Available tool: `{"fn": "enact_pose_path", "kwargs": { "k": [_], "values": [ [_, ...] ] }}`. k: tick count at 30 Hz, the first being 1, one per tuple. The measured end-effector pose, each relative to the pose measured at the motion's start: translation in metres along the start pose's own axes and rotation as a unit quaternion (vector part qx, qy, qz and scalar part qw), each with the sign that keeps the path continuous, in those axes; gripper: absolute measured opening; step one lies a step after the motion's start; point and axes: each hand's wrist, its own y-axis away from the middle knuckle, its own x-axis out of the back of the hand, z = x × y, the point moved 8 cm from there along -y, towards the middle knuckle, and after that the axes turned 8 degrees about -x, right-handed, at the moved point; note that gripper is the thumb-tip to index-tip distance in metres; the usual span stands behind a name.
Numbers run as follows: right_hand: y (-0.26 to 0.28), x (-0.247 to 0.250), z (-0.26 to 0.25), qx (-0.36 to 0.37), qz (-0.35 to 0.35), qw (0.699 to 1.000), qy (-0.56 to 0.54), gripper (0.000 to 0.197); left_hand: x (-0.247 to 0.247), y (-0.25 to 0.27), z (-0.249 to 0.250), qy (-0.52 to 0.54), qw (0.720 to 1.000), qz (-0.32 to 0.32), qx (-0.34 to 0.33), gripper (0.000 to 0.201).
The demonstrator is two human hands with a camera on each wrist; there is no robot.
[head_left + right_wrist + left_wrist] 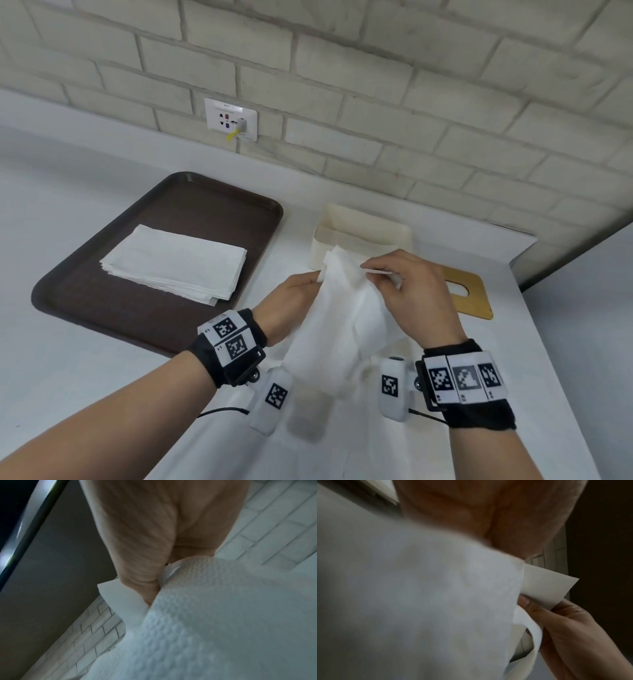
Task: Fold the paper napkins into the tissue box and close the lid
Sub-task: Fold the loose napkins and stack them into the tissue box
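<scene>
Both hands hold one white paper napkin [337,318] up off the white countertop [102,383], near its front edge and just in front of the tissue box [363,233]. The left hand [291,308] pinches the napkin's upper left corner between thumb and fingers. The right hand [411,294] pinches the upper right edge, and a small flap of paper sticks out past its fingertips toward the right. The napkin hangs loose and crumpled between the two hands, its lower part drooping down toward the wrists.

In the left wrist view the embossed sheet [419,601] fills most of the picture, and the right hand [570,635] shows at the lower right, thumb and finger closed on a folded corner. In the right wrist view the right hand [154,534] grips the sheet [214,615] with a corner poking out to the left of the thumb.

The tissue box is cream-coloured and open-topped, and it stands toward the back of the countertop, close to the brick wall [411,85]. Its wooden lid [469,291], with an oval slot, lies flat on the countertop to the right of the box, close to the right edge and partly hidden by the right hand.

A dark brown tray [102,308] lies on the left part of the countertop and carries a neat stack of folded napkins [174,263] near its middle. A wall socket [230,118] with a plug in it sits on the wall behind the tray.
</scene>
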Motion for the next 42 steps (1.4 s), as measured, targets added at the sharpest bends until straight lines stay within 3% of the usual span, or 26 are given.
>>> {"fn": "enact_pose_path", "kwargs": {
  "k": [4, 10, 13, 17, 20, 23, 26, 28, 33, 37, 42],
  "values": [
    [-0.001, -0.003, -0.002, 0.024, -0.011, 0.999, 0.028, 0.013, 0.005, -0.001, -0.006, 0.028, 0.999, 0.032, 0.017, 0.026],
    [-0.002, -0.007, 0.007, -0.014, -0.049, 0.998, 0.038, 0.013, 0.005, -0.003, -0.010, 0.036, 0.997, 0.054, 0.035, 0.019],
    [-0.005, -0.007, 0.013, -0.043, -0.023, 0.998, 0.030, 0.018, -0.009, -0.001, -0.006, 0.056, 0.998, 0.003, 0.028, 0.036],
    [-0.001, 0.004, 0.020, -0.072, 0.052, 0.996, -0.011, 0.016, -0.005, -0.002, -0.008, -0.026, 0.999, -0.005, -0.031, 0.032],
    [0.013, 0.031, 0.016, -0.059, 0.127, 0.990, -0.008, 0.012, 0.001, -0.002, -0.005, -0.059, 0.997, 0.020, -0.039, 0.017],
    [0.029, 0.045, 0.026, -0.126, 0.081, 0.977, -0.150, 0.011, 0.005, -0.002, 0.004, -0.084, 0.994, 0.042, -0.052, 0.011],
    [0.043, 0.031, 0.030, -0.179, -0.012, 0.918, -0.353, 0.026, 0.002, -0.003, 0.008, -0.069, 0.995, 0.039, -0.059, 0.021],
    [0.045, 0.015, 0.037, -0.208, -0.018, 0.896, -0.392, 0.033, -0.004, -0.004, 0.012, -0.065, 0.995, 0.033, -0.067, 0.023],
    [0.047, -0.015, 0.053, -0.252, 0.053, 0.900, -0.352, 0.032, -0.019, -0.003, 0.024, -0.079, 0.992, 0.016, -0.094, 0.025],
    [0.049, -0.025, 0.051, -0.252, 0.070, 0.877, -0.403, 0.018, -0.018, -0.003, 0.033, -0.070, 0.991, 0.038, -0.110, 0.027],
    [0.049, -0.023, 0.049, -0.252, 0.138, 0.885, -0.367, 0.023, -0.020, -0.003, 0.029, 0.030, 0.994, 0.064, -0.087, 0.042]
  ]
}}
